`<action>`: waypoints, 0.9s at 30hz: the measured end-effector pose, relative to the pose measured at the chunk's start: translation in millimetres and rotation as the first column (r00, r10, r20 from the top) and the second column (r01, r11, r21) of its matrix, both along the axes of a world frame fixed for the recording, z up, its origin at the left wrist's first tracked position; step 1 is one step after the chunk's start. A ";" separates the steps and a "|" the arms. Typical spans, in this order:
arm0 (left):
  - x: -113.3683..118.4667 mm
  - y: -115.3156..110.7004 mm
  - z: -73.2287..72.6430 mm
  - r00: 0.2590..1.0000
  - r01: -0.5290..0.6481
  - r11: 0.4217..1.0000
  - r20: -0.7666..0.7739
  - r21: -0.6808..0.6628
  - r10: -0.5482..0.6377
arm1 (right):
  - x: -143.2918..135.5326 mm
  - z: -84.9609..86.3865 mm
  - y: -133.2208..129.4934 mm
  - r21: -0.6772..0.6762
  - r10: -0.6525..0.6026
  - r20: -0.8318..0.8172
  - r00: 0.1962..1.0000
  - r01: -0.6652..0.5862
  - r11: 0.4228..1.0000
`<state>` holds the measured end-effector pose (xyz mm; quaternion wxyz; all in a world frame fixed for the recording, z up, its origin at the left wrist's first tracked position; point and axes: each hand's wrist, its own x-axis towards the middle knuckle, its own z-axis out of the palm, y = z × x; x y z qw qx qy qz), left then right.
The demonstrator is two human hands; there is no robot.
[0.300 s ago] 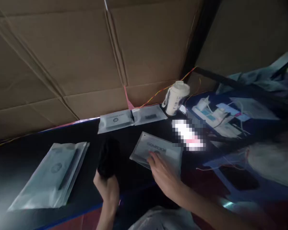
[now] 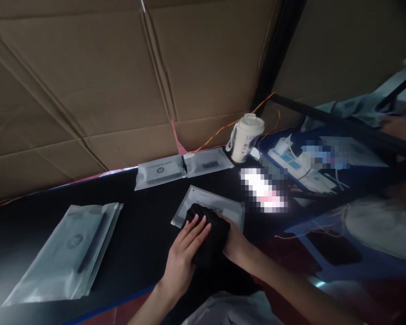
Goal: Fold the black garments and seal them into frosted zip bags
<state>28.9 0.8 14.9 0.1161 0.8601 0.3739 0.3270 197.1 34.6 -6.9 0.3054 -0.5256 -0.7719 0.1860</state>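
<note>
A black bundle that looks like folded cloth (image 2: 210, 241) is between my two hands, over the near part of a frosted plastic pouch (image 2: 186, 204) with printed lettering. My left hand (image 2: 182, 257) is closed on the bundle from the left, its fingers lying across the top. On the other side is my right hand (image 2: 238, 246), against the bundle's right edge. Its fingers are hidden behind the black material, so I cannot tell whether they grip the bundle or the pouch.
A larger filled pouch (image 2: 66, 248) lies at the left. Along the back are two smaller pouches, one lettered (image 2: 159, 174) and one with a dark patch (image 2: 208, 164), and a white lidded cup (image 2: 246, 140). A white power strip (image 2: 291, 162) and another person's arm (image 2: 401, 128) are at the right.
My left hand has carried the black bundle rightward, from bare table to over the pouch. My right hand, earlier resting on the pouch, is now partly behind the bundle.
</note>
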 end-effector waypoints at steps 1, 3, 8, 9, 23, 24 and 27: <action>-3.3 -1.0 -1.4 0.999 0.029 1.000 -0.027 -0.002 -0.030 | 2.6 2.2 2.7 -0.021 0.028 -0.019 0.999 -0.028 0.999; -10.3 -3.3 -2.5 0.994 0.074 0.997 -0.085 -0.004 -0.074 | 9.5 10.7 7.3 -0.060 0.122 0.014 0.992 -0.121 0.991; -18.8 -5.1 6.9 0.956 0.150 0.987 -0.248 -0.057 -0.159 | 18.0 32.1 15.2 -0.105 0.184 0.028 0.982 -0.181 0.978; -19.0 -4.5 9.2 0.942 0.164 0.984 -0.283 -0.070 -0.178 | 17.3 33.5 15.8 -0.102 0.170 0.023 0.985 -0.167 0.981; -10.9 6.3 21.3 0.843 0.302 0.945 -0.428 -0.125 -0.326 | 1.9 36.4 22.7 -0.006 -0.017 -0.151 0.988 0.016 1.000; -10.1 7.3 22.6 0.849 0.304 0.944 -0.414 -0.127 -0.329 | 1.1 37.4 22.0 0.016 -0.018 -0.151 0.988 0.021 1.000; -8.0 10.8 25.9 0.857 0.323 0.935 -0.375 -0.144 -0.354 | -1.0 42.6 18.0 0.081 0.003 -0.151 0.989 0.010 0.997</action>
